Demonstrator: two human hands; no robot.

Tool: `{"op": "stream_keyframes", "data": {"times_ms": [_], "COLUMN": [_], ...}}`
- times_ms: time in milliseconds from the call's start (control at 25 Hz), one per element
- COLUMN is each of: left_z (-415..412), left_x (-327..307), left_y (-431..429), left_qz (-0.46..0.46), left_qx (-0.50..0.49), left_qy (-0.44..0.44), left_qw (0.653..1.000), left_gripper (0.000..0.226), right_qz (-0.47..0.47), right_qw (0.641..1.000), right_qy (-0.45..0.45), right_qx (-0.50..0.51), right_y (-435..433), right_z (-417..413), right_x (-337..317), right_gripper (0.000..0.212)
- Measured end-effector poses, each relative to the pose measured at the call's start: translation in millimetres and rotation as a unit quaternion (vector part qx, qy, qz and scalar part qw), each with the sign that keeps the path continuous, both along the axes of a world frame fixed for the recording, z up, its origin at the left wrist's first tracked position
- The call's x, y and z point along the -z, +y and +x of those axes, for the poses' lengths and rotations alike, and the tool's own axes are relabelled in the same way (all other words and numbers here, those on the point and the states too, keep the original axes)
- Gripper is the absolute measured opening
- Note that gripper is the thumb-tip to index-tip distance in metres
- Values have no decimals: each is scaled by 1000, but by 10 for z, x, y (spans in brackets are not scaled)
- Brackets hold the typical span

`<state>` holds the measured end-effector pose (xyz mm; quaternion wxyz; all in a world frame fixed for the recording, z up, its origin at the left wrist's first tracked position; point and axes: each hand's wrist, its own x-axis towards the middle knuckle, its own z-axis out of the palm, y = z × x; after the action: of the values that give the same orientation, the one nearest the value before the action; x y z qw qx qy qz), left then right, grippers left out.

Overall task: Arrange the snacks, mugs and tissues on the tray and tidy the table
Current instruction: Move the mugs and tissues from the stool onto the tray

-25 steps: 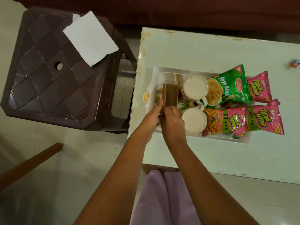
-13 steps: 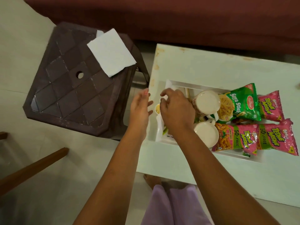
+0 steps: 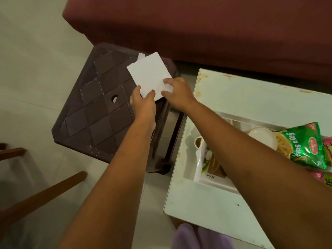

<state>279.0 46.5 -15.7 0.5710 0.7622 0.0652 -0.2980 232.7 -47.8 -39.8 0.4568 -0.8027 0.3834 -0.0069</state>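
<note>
- Tray: it sits on the white table, near the left edge. It already carries a white mug, a green Soya Sticks packet and pink snack packets at the frame's right edge. Your right forearm hides much of the load.
- Tissues: a small white stack lies at the stool's corner nearest the table, off the tray.
- Left hand: thumb and fingers pinch the stack's near corner.
- Right hand: fingertips clamp the stack's right edge. Whether the stack has left the stool, I cannot tell.
- Judgement: snacks and mug appear placed. You still need to carry the tissues to the tray and tidy the table.
</note>
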Motion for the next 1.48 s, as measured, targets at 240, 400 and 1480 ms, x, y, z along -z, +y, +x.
{"op": "stream_keyframes", "data": {"times_ms": [240, 400, 1480], "left_z": [40, -237, -1478], "left_x": [-45, -99, -324], "left_y": [-9, 52, 26], "left_qz": [-17, -79, -57], "left_qx": [-5, 44, 142], "left_qy": [31, 63, -34], "left_qw": [999, 994, 988], "left_gripper": [33, 29, 20], "right_qz": [58, 314, 582], "right_qw": [976, 903, 727], "right_qy": [-131, -151, -282], "right_qx": [163, 253, 229], "right_y": [66, 50, 9], "right_z": [-179, -585, -1969], "right_x": [-51, -119, -236], "right_gripper": [18, 45, 25]}}
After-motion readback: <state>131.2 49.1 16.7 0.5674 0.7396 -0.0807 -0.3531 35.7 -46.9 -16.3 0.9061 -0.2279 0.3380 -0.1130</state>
